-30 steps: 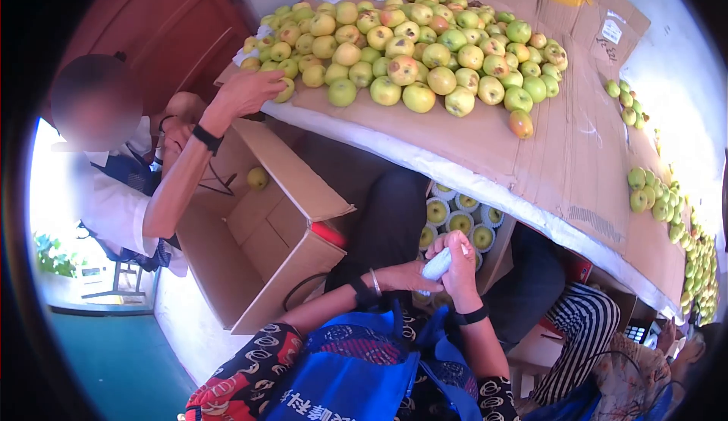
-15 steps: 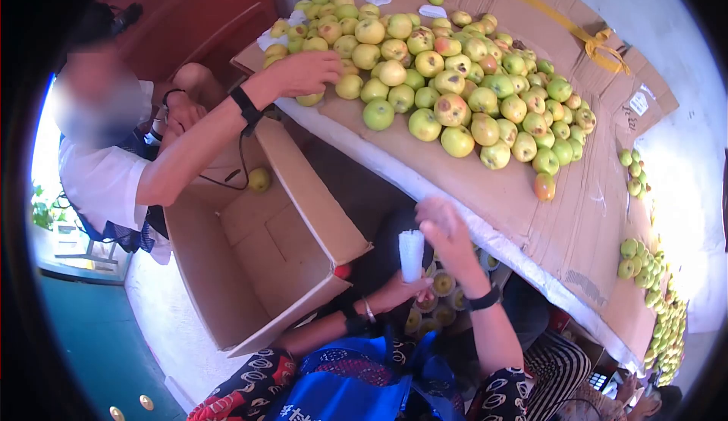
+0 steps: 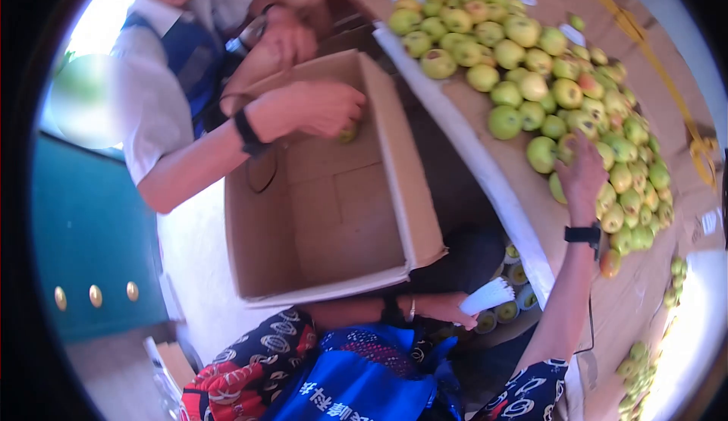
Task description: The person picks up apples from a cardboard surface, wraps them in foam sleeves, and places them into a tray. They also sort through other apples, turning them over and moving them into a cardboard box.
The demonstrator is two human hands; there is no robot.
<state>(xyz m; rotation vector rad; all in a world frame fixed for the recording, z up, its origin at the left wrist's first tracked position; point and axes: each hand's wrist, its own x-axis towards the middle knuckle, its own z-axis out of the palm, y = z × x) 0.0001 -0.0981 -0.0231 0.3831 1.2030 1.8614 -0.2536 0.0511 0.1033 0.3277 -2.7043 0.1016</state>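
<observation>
My left hand (image 3: 453, 309) is closed around the lower end of a white foam fruit net (image 3: 489, 295), which points up and right beside the cardboard box. My right hand (image 3: 584, 175) reaches into the pile of yellow-green apples (image 3: 532, 86) on the table, its fingers curled on an apple (image 3: 566, 148) near the front of the pile. The hand hides part of that apple. Several apples show brown spots or reddish patches.
An open cardboard box (image 3: 334, 258) stands left of the table. A co-worker's hand (image 3: 326, 109) is inside it by an apple (image 3: 348, 133). Net-wrapped apples (image 3: 506, 313) sit below the table edge. Cardboard (image 3: 497, 144) covers the tabletop; more apples (image 3: 637, 368) lie farther right.
My right hand has gone from beside the foam net to the apple pile. My left hand has tilted the net rightward. The co-worker's hand has moved from the pile into the box. The view has shifted.
</observation>
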